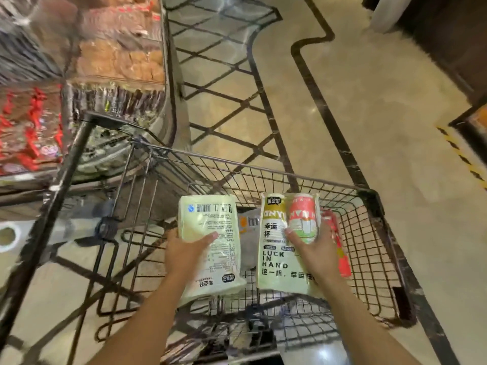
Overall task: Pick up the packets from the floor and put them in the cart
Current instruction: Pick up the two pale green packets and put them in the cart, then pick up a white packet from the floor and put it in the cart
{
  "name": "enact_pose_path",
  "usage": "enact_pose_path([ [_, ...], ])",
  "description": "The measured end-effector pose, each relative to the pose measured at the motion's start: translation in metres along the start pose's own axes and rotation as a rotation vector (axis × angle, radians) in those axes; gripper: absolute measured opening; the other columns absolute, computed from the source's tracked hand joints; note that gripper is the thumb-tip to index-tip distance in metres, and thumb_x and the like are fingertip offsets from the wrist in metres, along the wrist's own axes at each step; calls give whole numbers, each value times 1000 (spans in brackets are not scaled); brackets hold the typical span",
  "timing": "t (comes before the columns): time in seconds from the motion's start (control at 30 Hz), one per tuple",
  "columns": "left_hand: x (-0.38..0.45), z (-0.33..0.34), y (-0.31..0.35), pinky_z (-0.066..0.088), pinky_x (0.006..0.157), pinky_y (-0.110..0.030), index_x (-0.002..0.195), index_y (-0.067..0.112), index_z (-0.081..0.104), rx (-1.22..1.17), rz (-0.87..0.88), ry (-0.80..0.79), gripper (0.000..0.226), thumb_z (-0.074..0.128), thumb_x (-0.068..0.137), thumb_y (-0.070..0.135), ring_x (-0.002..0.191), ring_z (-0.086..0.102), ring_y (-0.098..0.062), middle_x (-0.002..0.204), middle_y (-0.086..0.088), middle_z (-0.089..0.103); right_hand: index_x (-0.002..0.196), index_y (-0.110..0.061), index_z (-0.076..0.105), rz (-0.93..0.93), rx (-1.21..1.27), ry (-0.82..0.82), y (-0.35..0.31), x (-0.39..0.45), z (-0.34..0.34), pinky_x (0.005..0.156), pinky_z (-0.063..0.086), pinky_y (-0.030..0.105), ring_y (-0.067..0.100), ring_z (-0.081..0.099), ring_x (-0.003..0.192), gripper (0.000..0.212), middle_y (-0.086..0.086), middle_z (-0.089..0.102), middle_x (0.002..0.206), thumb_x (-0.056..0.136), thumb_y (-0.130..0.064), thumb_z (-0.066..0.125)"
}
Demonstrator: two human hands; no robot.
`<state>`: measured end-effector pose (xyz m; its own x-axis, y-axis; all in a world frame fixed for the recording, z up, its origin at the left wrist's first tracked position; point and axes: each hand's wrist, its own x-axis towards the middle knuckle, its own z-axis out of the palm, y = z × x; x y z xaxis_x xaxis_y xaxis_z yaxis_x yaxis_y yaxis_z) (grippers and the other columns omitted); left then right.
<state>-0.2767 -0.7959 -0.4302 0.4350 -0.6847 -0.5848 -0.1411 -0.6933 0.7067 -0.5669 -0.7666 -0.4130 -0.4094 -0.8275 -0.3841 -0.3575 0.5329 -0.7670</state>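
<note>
Both my hands hold pale green packets over the wire basket of the cart [369, 233]. My left hand [184, 248] grips one packet [210, 227] by its left edge, its printed back with a barcode facing up. My right hand [313, 248] lies on and grips a second packet [279, 259] that shows cup pictures and the words "LUCK IN HAND". Both packets hang inside the basket's rim, above its bottom. A red packet [340, 248] lies in the basket to the right of my right hand, and something white [249, 233] shows beneath the packets.
A shelf with bagged baked goods [118, 56] and red-wrapped items [29, 133] stands close on the left, touching the cart's far left corner. Beige tiled floor [369, 101] with dark inlay lines spreads ahead and right. Dark furniture [448, 35] stands at the far right.
</note>
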Motion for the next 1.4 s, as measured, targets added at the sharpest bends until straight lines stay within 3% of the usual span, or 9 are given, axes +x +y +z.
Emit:
enact_pose_path([
  [0.17, 49, 62, -5, 53, 73, -34, 119, 23, 52, 53, -16, 24, 89, 98, 48, 50, 90, 68, -24, 98, 3, 69, 139, -36, 41, -11, -134, -112, 35, 75, 27, 85, 61, 45, 15, 71, 93, 105, -8, 69, 115, 56, -97, 61],
  [0.27, 71, 81, -11, 58, 87, -46, 135, 13, 53, 86, -29, -57, 97, 96, 55, 47, 102, 70, -30, 113, -8, 71, 146, -35, 36, 6, -40, -208, 45, 106, 42, 88, 60, 45, 13, 71, 99, 101, -7, 68, 123, 65, -84, 71],
  [0.33, 79, 82, -12, 55, 96, -53, 142, 12, 49, 167, -45, -92, 81, 89, 75, 37, 110, 67, -35, 122, -15, 68, 153, -29, 32, 31, 10, -314, 49, 113, 51, 98, 57, 45, 23, 67, 118, 96, -3, 61, 137, 76, -66, 76],
  [0.4, 82, 78, -11, 54, 97, -51, 142, 10, 51, 245, -52, -103, 66, 80, 87, 31, 113, 65, -36, 129, -17, 65, 157, -25, 30, -9, -54, -386, 52, 113, 60, 108, 48, 38, 27, 52, 138, 79, -8, 51, 149, 92, -48, 69],
  [0.5, 80, 67, -1, 52, 94, -42, 145, 9, 49, 364, -37, -118, 62, 73, 92, 30, 119, 62, -35, 136, -16, 62, 163, -18, 20, 11, -131, -455, 49, 113, 67, 119, 37, 48, 32, 42, 146, 78, 6, 38, 164, 101, -45, 57],
  [0.83, 24, -12, 55, 50, 104, -45, 150, 13, 46, 468, 238, -144, 67, 74, 91, 31, 126, 60, -31, 143, -14, 60, 163, -10, 22, -147, -369, -299, -33, 91, 52, 117, 35, 51, 39, 38, 148, 81, 18, 33, 165, 101, -54, 51],
  [0.97, -8, -68, 78, 51, 91, -32, 144, 16, 53, 574, 427, -71, 59, 72, 91, 34, 120, 62, -28, 136, -10, 64, 163, -18, 25, -356, -492, -322, -90, 45, 56, 115, 37, 45, 33, 42, 146, 82, 11, 37, 165, 98, -61, 51],
  [1.17, -71, -204, 121, 46, 105, -43, 147, 18, 48, 937, 846, 196, 62, 58, 93, 47, 129, 55, -28, 145, -6, 57, 161, -30, 30, -763, -714, -185, -206, -58, 76, 108, 46, 45, 27, 46, 143, 78, 3, 44, 161, 95, -71, 44],
  [1.4, -154, -437, 101, 43, 103, -43, 145, 20, 51, 1016, 872, 562, 62, 56, 91, 50, 128, 55, -28, 139, -4, 59, 162, -31, 25, -1133, -750, -146, -351, -227, 168, 110, 47, 47, 27, 46, 144, 79, 3, 38, 165, 97, -73, 38],
])
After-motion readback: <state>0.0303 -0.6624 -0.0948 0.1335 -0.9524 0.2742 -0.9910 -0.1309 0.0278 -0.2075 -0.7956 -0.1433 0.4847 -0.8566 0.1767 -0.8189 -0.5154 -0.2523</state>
